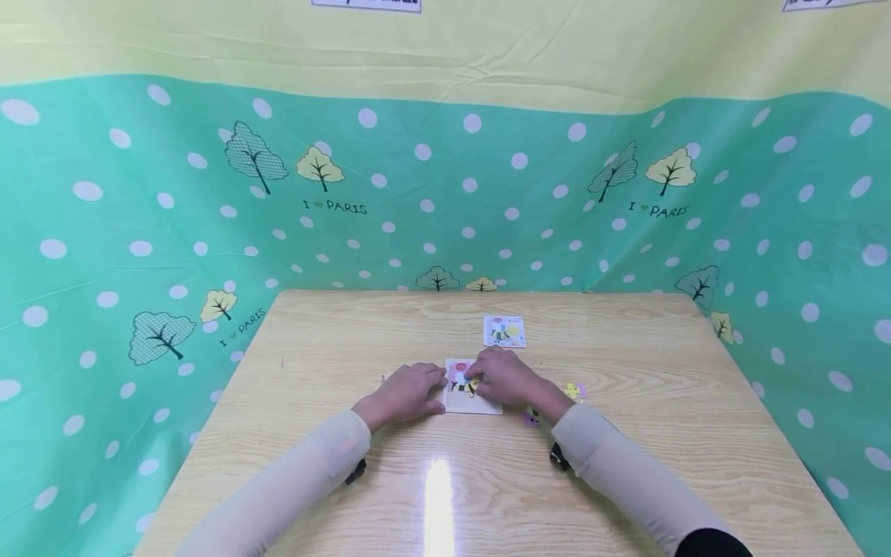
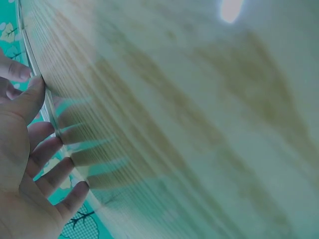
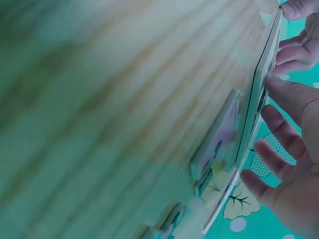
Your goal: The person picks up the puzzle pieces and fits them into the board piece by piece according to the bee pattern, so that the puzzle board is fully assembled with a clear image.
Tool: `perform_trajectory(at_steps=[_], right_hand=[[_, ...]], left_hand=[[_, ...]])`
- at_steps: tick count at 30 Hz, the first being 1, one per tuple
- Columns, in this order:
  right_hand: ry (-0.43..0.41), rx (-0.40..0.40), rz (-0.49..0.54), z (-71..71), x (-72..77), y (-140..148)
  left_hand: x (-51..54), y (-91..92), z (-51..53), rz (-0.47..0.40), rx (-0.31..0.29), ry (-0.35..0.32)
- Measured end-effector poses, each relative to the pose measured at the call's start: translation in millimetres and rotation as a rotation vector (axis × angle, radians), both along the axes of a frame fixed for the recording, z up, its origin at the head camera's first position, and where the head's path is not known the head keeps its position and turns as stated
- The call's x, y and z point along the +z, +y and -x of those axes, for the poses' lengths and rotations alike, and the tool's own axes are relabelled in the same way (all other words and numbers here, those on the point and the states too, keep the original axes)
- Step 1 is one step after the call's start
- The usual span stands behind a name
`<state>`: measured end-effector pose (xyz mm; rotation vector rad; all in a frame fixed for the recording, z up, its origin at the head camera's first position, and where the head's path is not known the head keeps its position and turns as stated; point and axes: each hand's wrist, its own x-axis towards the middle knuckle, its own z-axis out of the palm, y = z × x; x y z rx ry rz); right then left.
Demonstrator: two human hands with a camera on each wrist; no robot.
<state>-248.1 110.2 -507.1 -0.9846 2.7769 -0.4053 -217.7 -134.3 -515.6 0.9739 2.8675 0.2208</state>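
Note:
A small puzzle board [image 1: 459, 404] lies on the wooden table, its upper left part filled with pieces that form a bee and a red shape; its lower part is plain. At its left edge rests my left hand [image 1: 411, 389], thumb and fingers spread and nearly straight. My right hand [image 1: 504, 375] lies over the board's right side, its fingertips down on the bee pieces. In the right wrist view the right thumb [image 3: 286, 92] touches the board's face, with the other fingers apart from it. Whether a piece lies under those fingertips is hidden.
Behind the board lies a bee picture card [image 1: 504, 331]. Loose puzzle pieces [image 1: 574, 391] sit to the right, with another puzzle piece [image 1: 532, 418] partly under the right wrist. A polka-dot cloth [image 1: 445, 193] hangs behind and beside the table [image 1: 334, 333].

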Motion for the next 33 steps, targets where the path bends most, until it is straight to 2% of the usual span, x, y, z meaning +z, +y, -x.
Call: perform_trajectory(at_steps=[9,19,29,33], right_hand=[[0.006,-0.008,-0.029,0.6,0.7,-1.8],[0.022,0.026,-0.074,-0.1,2.2,-2.1],[0.004,0.058,-0.081,-3.6,10.6,0.5],[-0.020,0.044,-0.029,-4.5,12.2,5.2]], left_hand=[[-2.3,0.1,1.7,0.003,0.003,0.002],[-2.6,0.6,1.9,-0.003,0.000,0.000],[0.5,1.1,1.1,0.010,0.015,-0.008],[-0.8,0.8,0.9,0.010,0.010,-0.002]])
